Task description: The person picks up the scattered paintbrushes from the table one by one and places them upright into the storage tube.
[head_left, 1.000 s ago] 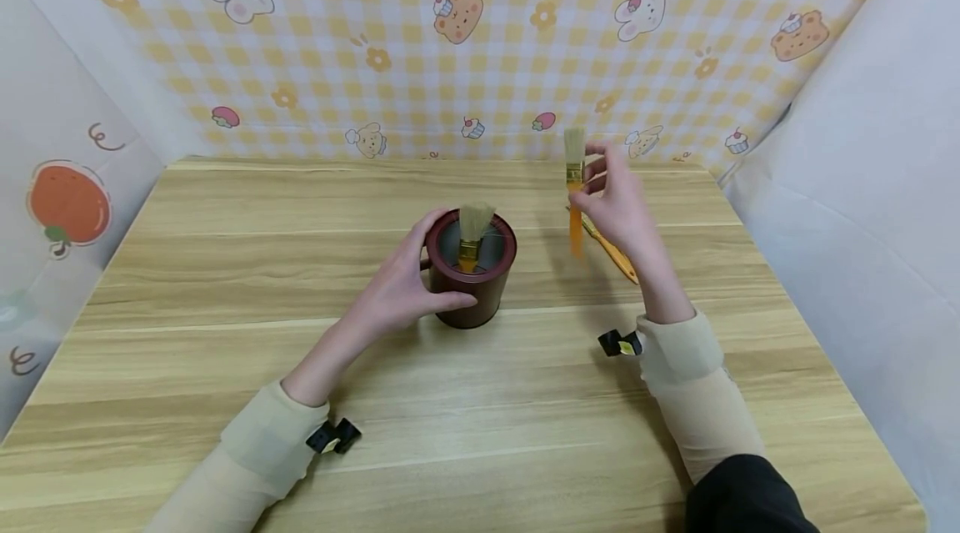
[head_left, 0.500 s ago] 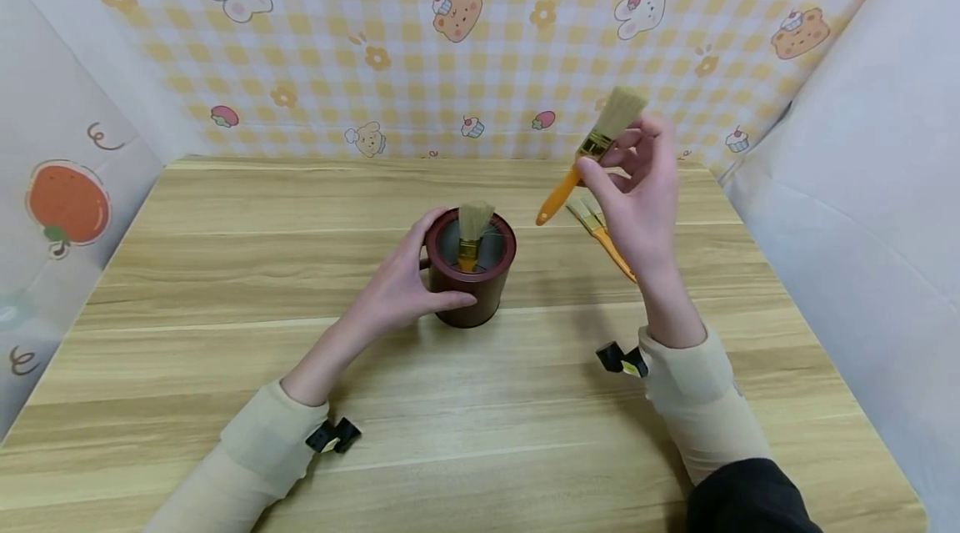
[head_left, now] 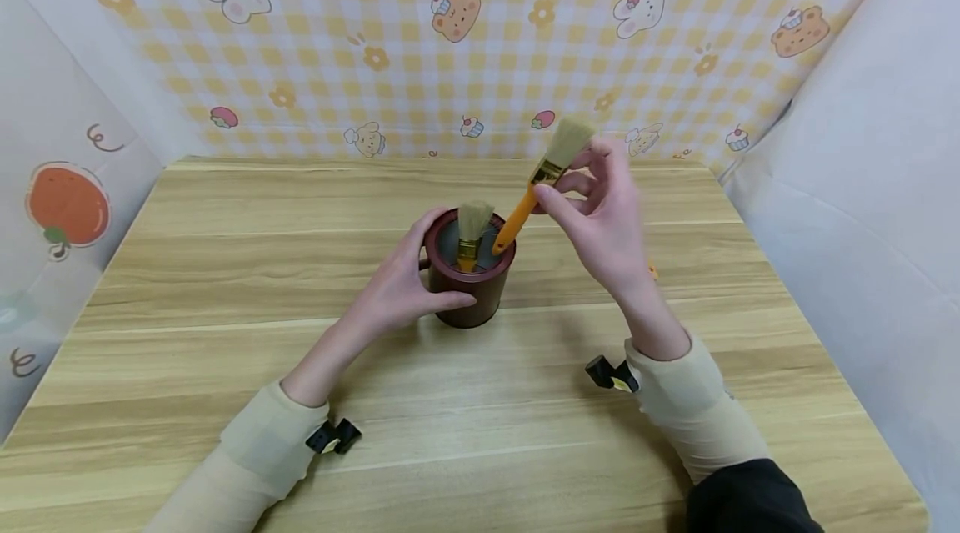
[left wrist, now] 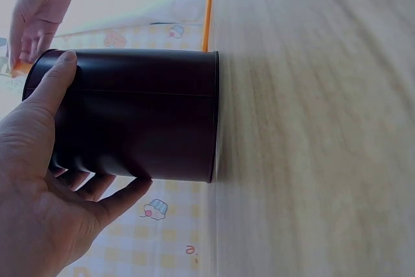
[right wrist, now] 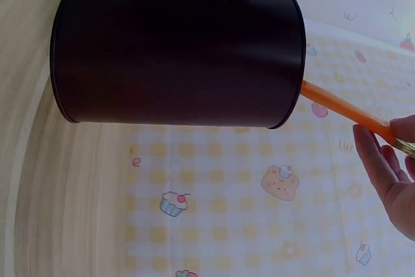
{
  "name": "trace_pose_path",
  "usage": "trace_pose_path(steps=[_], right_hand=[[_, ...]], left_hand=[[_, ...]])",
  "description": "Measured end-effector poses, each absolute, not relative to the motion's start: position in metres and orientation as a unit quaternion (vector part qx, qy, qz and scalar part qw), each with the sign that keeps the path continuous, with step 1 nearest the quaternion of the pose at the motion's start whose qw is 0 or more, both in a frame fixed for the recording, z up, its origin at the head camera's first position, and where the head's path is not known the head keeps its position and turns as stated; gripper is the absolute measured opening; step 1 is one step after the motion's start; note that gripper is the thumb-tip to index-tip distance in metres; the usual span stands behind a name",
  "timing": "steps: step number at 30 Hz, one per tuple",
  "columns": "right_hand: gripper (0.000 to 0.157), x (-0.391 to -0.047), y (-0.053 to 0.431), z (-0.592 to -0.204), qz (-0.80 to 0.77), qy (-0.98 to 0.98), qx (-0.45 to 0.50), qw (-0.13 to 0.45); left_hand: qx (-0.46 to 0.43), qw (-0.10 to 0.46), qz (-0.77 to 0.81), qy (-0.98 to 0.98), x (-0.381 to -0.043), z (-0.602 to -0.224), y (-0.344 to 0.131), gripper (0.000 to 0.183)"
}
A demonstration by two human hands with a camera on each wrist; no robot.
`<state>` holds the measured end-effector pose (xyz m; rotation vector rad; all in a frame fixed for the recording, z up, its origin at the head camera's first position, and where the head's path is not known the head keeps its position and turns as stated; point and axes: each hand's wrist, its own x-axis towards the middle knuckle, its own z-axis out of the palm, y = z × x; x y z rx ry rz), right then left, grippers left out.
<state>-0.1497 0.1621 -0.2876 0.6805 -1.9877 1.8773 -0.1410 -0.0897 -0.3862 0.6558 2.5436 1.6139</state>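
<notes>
A dark brown cylindrical pot (head_left: 480,299) stands upright on the table, and my left hand (head_left: 401,279) grips its side, thumb at the front and fingers curled behind. Inside the pot stands a paintbrush (head_left: 472,233), bristles up, its handle mostly hidden. Bristles up and tilted, another paintbrush (head_left: 522,212) is pinched by my right hand (head_left: 600,216) near its metal band. The lower end of its orange handle overlaps the pot's mouth; in the right wrist view the handle (right wrist: 343,107) meets the rim.
On the wooden table (head_left: 360,191), a further orange-handled paintbrush (head_left: 653,271) lies mostly hidden behind my right hand; its orange handle (left wrist: 207,17) shows in the left wrist view. A checked cloth (head_left: 315,32) hangs at the back.
My right hand has turned the paintbrush from upright to tilted, raised it, then carried it left and down to the pot's mouth. My left hand and the pot have stayed still.
</notes>
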Motion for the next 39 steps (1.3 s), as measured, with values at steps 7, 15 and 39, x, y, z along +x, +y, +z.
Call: trace_pose_path(steps=[7, 15, 39], right_hand=[[0.04, -0.15, 0.161, -0.291, 0.561, -0.796, 0.208, 0.091], [0.037, -0.155, 0.165, -0.292, 0.54, -0.806, 0.221, 0.103], [0.049, -0.211, 0.225, -0.31, 0.387, -0.918, 0.083, 0.028]], left_hand=[[0.214, 0.032, 0.526, 0.823, -0.139, -0.384, -0.089, 0.114], [0.192, 0.042, 0.514, 0.835, -0.138, -0.383, -0.089, 0.119], [0.197, 0.045, 0.521, 0.829, -0.138, -0.383, -0.089, 0.118]])
